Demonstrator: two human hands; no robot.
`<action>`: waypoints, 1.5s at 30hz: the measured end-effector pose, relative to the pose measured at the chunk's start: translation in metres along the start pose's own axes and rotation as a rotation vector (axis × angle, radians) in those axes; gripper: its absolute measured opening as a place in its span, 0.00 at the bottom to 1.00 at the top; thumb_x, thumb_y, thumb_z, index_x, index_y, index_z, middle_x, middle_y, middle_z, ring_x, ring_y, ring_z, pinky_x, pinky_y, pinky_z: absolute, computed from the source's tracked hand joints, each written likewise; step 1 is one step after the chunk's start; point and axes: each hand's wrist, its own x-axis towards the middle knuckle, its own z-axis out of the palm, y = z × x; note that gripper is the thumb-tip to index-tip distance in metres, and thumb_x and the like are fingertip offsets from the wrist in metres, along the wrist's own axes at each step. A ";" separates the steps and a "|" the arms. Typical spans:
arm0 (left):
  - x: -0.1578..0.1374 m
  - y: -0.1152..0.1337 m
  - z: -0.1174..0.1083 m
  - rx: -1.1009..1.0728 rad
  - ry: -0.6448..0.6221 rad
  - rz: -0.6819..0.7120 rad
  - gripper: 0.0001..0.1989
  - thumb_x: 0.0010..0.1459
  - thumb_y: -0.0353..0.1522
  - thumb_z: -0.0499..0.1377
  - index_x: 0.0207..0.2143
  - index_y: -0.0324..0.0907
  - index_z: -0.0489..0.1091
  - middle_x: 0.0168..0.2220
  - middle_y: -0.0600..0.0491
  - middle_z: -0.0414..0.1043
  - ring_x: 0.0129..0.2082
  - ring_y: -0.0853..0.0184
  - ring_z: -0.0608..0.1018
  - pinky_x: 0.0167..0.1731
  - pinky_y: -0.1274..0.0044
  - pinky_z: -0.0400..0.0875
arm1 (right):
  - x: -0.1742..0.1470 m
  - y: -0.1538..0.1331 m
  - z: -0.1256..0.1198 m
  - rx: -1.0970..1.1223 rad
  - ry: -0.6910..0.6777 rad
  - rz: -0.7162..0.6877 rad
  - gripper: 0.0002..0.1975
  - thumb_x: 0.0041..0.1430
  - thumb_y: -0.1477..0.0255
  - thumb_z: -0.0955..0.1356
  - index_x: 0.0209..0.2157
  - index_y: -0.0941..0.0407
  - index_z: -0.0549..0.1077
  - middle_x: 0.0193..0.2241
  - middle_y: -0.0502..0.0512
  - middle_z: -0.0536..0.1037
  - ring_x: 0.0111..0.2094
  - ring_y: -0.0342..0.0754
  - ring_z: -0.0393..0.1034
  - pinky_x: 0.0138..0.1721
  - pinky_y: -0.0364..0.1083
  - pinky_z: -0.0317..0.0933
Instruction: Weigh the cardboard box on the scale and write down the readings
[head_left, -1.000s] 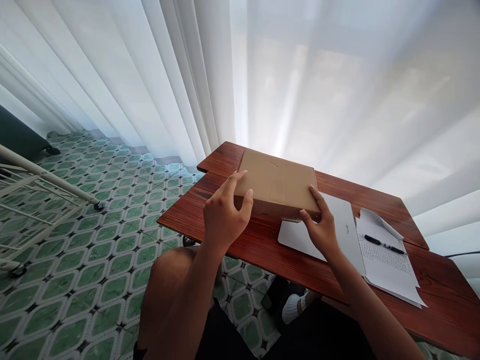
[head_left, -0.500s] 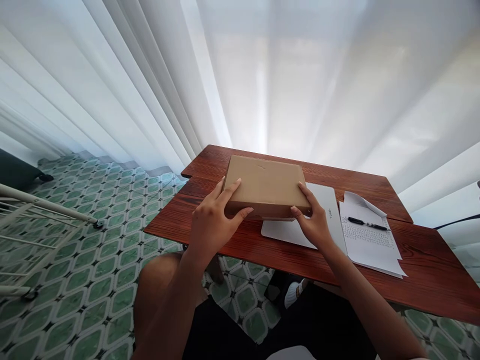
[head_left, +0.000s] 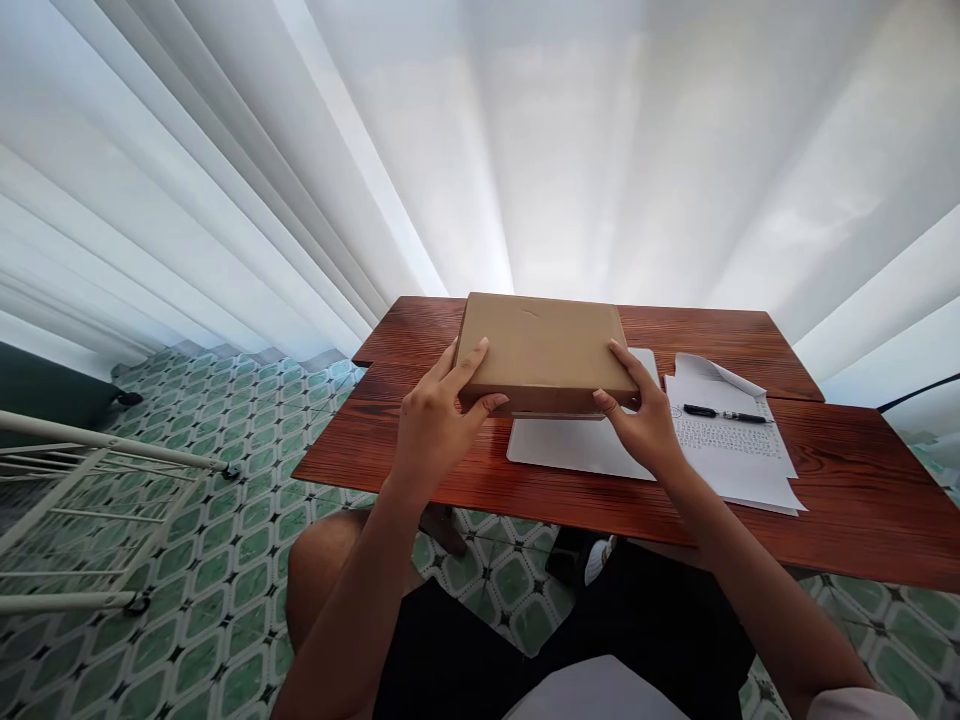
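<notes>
A closed brown cardboard box is held between my two hands above the wooden table. My left hand grips its near left corner, thumb on the front side and fingers along the left edge. At the near right corner, my right hand holds it the same way. Partly hidden under the box lies a flat silver-white laptop-like slab on the table. The box's underside is out of sight.
Right of the slab, handwritten sheets of paper lie with a black pen on top. The dark red wooden table has a stepped edge. White curtains hang behind it. A white wheeled rack stands on the tiled floor at left.
The box, still in both hands, has shifted slightly right and up in the picture. My head view has also turned a little. The grip looks the same.
</notes>
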 end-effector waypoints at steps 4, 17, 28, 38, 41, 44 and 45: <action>0.008 0.006 0.012 -0.100 -0.052 0.041 0.29 0.61 0.38 0.64 0.64 0.48 0.66 0.66 0.48 0.61 0.65 0.54 0.66 0.60 0.65 0.67 | 0.000 0.009 -0.016 -0.010 0.035 0.018 0.34 0.60 0.60 0.71 0.66 0.49 0.65 0.62 0.58 0.71 0.55 0.59 0.72 0.51 0.56 0.73; 0.018 0.015 0.057 -0.365 -0.294 0.054 0.27 0.68 0.41 0.53 0.66 0.42 0.63 0.69 0.46 0.56 0.65 0.56 0.66 0.59 0.68 0.66 | -0.009 0.036 -0.058 -0.155 0.097 0.050 0.33 0.59 0.58 0.71 0.64 0.50 0.68 0.57 0.60 0.75 0.46 0.57 0.75 0.45 0.55 0.75; 0.016 0.018 0.070 -0.410 -0.347 0.057 0.27 0.69 0.41 0.50 0.66 0.41 0.63 0.69 0.46 0.56 0.68 0.60 0.61 0.65 0.69 0.58 | -0.015 0.042 -0.067 -0.203 0.097 0.074 0.32 0.59 0.58 0.71 0.64 0.49 0.68 0.55 0.59 0.77 0.43 0.56 0.76 0.45 0.56 0.75; 0.018 0.017 0.063 -0.484 -0.412 -0.046 0.26 0.70 0.45 0.48 0.63 0.44 0.67 0.64 0.50 0.64 0.70 0.60 0.58 0.64 0.68 0.60 | -0.018 0.046 -0.069 -0.233 0.103 0.055 0.32 0.60 0.55 0.71 0.63 0.50 0.69 0.56 0.60 0.77 0.44 0.56 0.76 0.43 0.54 0.75; 0.020 0.016 0.062 -0.482 -0.411 -0.059 0.26 0.70 0.48 0.46 0.61 0.47 0.69 0.63 0.52 0.66 0.69 0.60 0.60 0.64 0.68 0.60 | -0.019 0.048 -0.069 -0.242 0.103 0.054 0.32 0.59 0.55 0.71 0.63 0.50 0.69 0.55 0.61 0.77 0.42 0.56 0.76 0.42 0.54 0.76; 0.021 0.016 0.062 -0.502 -0.404 -0.069 0.27 0.71 0.48 0.44 0.60 0.46 0.71 0.63 0.53 0.66 0.67 0.59 0.64 0.64 0.68 0.59 | -0.018 0.048 -0.069 -0.237 0.104 0.054 0.33 0.59 0.55 0.71 0.63 0.51 0.69 0.55 0.61 0.77 0.42 0.56 0.76 0.42 0.55 0.76; 0.021 0.017 0.062 -0.506 -0.402 -0.069 0.27 0.71 0.48 0.44 0.60 0.46 0.71 0.62 0.53 0.67 0.66 0.59 0.66 0.63 0.69 0.60 | -0.018 0.048 -0.069 -0.231 0.105 0.053 0.33 0.59 0.55 0.71 0.63 0.51 0.69 0.55 0.62 0.77 0.43 0.56 0.76 0.43 0.55 0.76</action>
